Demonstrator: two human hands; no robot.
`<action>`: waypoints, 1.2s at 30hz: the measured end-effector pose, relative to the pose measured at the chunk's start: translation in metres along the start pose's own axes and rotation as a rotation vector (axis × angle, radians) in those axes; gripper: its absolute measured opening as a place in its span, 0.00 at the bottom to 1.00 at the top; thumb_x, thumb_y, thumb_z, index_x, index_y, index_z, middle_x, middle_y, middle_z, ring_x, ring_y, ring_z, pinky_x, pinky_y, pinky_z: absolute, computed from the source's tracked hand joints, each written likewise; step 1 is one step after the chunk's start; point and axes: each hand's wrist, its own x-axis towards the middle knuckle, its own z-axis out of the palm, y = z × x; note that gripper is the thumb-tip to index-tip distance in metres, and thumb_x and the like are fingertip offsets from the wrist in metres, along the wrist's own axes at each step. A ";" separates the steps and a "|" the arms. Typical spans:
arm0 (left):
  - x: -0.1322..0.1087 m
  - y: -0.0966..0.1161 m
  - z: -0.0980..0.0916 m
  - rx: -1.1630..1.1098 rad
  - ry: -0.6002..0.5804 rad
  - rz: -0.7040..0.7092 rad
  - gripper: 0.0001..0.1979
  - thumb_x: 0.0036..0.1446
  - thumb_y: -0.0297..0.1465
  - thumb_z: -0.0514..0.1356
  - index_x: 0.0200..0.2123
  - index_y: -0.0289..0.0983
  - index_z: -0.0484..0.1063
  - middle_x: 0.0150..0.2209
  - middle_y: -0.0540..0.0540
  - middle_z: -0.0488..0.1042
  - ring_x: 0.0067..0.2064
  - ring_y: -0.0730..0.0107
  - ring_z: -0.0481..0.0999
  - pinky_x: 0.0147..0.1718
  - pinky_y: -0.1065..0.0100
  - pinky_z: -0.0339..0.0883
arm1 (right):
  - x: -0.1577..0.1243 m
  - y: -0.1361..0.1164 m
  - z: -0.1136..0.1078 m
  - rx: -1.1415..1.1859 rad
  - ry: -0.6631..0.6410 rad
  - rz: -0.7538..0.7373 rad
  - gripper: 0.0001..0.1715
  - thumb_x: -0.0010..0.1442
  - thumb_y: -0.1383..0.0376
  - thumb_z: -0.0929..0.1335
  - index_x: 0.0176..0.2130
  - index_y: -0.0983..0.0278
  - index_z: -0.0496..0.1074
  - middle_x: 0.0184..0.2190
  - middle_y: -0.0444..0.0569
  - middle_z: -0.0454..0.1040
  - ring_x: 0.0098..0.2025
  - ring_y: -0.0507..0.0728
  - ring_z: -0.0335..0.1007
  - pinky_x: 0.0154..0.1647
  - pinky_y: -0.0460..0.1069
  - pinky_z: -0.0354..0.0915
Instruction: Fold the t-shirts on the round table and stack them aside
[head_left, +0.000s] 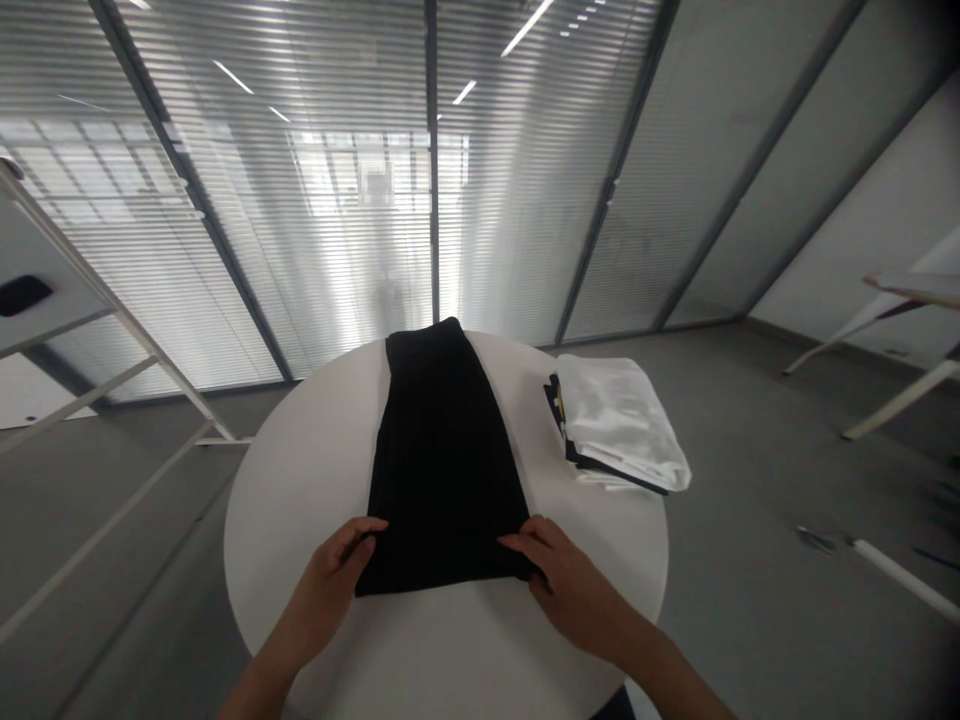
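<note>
A black garment (442, 450) lies folded into a long strip on a round white table (300, 480), running from the near side to the far edge. My left hand (339, 570) pinches its near left corner, fingers closed on the cloth. My right hand (559, 570) grips the near right corner, fingers curled over the edge.
A stack of folded clothes, white on top (622, 420) with dark ones beneath, sits at the table's right edge. Glass walls with blinds (360, 200) stand behind. A white frame (112, 390) is on the left, table legs (892, 400) on the right.
</note>
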 end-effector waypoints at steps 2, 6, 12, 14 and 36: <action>-0.004 -0.006 0.004 0.044 -0.001 0.030 0.18 0.60 0.43 0.53 0.46 0.40 0.73 0.34 0.48 0.74 0.36 0.65 0.73 0.36 0.66 0.65 | -0.001 0.004 -0.002 -0.002 -0.012 -0.011 0.38 0.50 0.79 0.60 0.57 0.57 0.69 0.50 0.51 0.66 0.54 0.57 0.64 0.60 0.52 0.59; -0.014 -0.009 0.007 0.133 -0.032 0.048 0.17 0.61 0.41 0.52 0.47 0.41 0.73 0.39 0.47 0.76 0.40 0.63 0.75 0.41 0.64 0.67 | -0.004 0.008 -0.013 0.022 -0.077 -0.065 0.40 0.47 0.80 0.60 0.56 0.57 0.70 0.50 0.50 0.68 0.53 0.56 0.64 0.58 0.52 0.60; -0.022 -0.006 0.004 0.330 -0.029 0.120 0.17 0.63 0.36 0.48 0.48 0.42 0.73 0.46 0.45 0.75 0.45 0.64 0.75 0.48 0.63 0.66 | 0.001 0.010 -0.034 0.165 -0.150 -0.023 0.27 0.55 0.73 0.62 0.52 0.57 0.72 0.45 0.48 0.72 0.44 0.55 0.69 0.48 0.49 0.65; -0.017 -0.007 0.004 0.402 0.038 0.104 0.18 0.63 0.35 0.46 0.50 0.40 0.71 0.43 0.43 0.75 0.43 0.64 0.76 0.46 0.63 0.67 | 0.009 0.016 -0.034 0.199 -0.054 0.089 0.20 0.62 0.66 0.62 0.51 0.58 0.72 0.42 0.48 0.72 0.40 0.55 0.70 0.43 0.49 0.66; 0.078 0.012 0.026 0.608 0.066 0.098 0.25 0.62 0.29 0.49 0.63 0.38 0.56 0.53 0.37 0.69 0.52 0.59 0.73 0.50 0.63 0.63 | 0.079 0.036 -0.016 -0.275 0.025 0.129 0.18 0.62 0.69 0.59 0.49 0.62 0.69 0.49 0.51 0.72 0.45 0.56 0.71 0.47 0.48 0.61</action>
